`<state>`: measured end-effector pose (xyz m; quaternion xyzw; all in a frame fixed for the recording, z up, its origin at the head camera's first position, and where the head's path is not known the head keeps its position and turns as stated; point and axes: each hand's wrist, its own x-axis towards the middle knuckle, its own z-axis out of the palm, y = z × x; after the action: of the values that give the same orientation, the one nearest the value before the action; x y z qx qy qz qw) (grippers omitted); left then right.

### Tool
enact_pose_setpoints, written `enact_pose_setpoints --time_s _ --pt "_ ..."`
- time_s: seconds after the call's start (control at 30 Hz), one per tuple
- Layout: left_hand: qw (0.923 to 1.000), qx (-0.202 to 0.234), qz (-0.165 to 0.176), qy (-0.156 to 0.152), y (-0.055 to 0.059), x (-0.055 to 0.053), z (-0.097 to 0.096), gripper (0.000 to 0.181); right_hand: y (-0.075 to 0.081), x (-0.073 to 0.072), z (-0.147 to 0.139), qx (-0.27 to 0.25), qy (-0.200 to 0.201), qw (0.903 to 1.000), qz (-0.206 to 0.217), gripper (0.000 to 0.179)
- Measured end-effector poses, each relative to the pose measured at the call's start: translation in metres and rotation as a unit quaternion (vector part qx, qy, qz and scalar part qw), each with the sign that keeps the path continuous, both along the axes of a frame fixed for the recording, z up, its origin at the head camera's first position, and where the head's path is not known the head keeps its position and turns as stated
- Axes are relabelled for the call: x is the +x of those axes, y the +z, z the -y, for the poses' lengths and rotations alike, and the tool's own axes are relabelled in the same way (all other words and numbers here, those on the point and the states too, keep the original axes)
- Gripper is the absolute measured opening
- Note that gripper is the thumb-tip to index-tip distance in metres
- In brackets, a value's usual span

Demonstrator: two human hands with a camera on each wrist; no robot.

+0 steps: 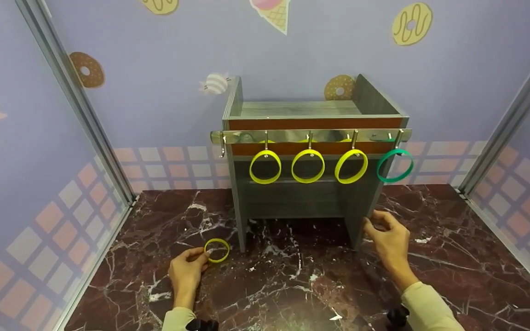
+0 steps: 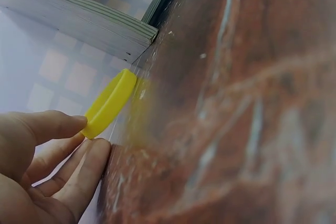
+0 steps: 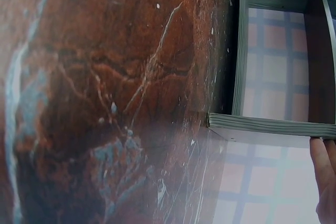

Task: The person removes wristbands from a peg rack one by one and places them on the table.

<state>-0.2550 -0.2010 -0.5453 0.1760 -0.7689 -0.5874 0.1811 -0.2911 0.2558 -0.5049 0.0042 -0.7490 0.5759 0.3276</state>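
Note:
My left hand [image 1: 186, 271] pinches a yellow ring [image 1: 217, 261] between thumb and fingers, low over the marble-patterned tabletop, left of a small grey wooden shelf unit [image 1: 241, 216]. In the left wrist view the ring [image 2: 111, 104] tilts up from the fingertips, its lower end by the thumb. My right hand [image 1: 393, 236] is at the shelf's right side panel, and in the right wrist view its fingertips [image 3: 317, 148] touch the panel's outer face [image 3: 273, 136]. Three yellow rings [image 1: 265, 180] and one green ring [image 1: 394, 179] hang from hooks on the metal rail [image 1: 288, 135].
The leftmost hook [image 1: 222, 149] on the rail carries no ring. Patterned walls [image 1: 154, 101] enclose the table at the back and both sides. Dark red tabletop [image 1: 292, 294] stretches in front of the shelf and between the hands.

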Motion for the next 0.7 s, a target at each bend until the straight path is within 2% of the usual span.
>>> enact_pose_setpoints --time_s 0.1,0.3,0.43,0.57,0.7 --pt "0.9999 -0.016 0.003 0.003 0.000 0.000 0.001 0.019 0.002 0.001 0.002 -0.008 0.003 1.0000 0.001 0.019" --pt "1.0000 -0.007 0.004 0.004 0.001 0.001 0.002 0.020 0.021 0.015 0.013 0.035 -0.009 0.9991 -0.021 0.016" --pt "0.9998 -0.017 0.002 0.009 0.006 0.001 0.000 0.021 0.029 0.022 0.016 0.051 -0.008 0.9979 -0.040 0.016" --pt "0.9995 -0.028 -0.005 0.011 0.016 0.001 -0.005 0.023 0.029 0.022 0.017 0.049 -0.016 0.9977 -0.043 0.016" --pt "0.9980 -0.054 -0.027 0.015 0.028 0.002 -0.011 0.024 0.016 0.012 0.012 0.043 -0.024 0.9982 -0.034 0.017"
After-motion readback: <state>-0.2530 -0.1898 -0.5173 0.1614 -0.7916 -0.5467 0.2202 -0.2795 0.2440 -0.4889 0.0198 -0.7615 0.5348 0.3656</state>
